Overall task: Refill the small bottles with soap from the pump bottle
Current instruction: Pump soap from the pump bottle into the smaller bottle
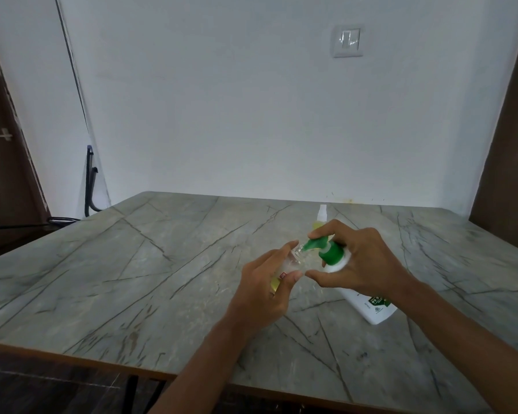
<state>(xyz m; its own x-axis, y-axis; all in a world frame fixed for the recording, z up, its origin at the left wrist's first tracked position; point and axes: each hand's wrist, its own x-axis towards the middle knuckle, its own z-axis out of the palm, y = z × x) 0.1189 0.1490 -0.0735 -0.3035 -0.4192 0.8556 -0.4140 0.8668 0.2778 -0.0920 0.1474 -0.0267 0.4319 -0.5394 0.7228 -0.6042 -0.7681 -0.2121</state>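
Note:
A white pump bottle (pixel 368 306) with a green pump head (pixel 326 249) stands tilted on the marble-patterned table (pixel 132 264). My right hand (pixel 359 261) grips its neck, one finger lying on top of the pump. The green spout points into the open mouth of a small clear bottle (pixel 293 261) with yellowish liquid low inside. My left hand (pixel 266 288) holds that bottle, tilted toward the spout. Behind my hands stands a second small bottle (pixel 322 218) with a white spray cap and yellow contents, partly hidden by my right hand.
The table meets a white wall (pixel 251 115) at the back, with a wall switch (pixel 347 40) high up. A dark door (pixel 6 162) is at the left and a dark panel (pixel 509 162) at the right. The table's front edge (pixel 72 358) runs close below my forearms.

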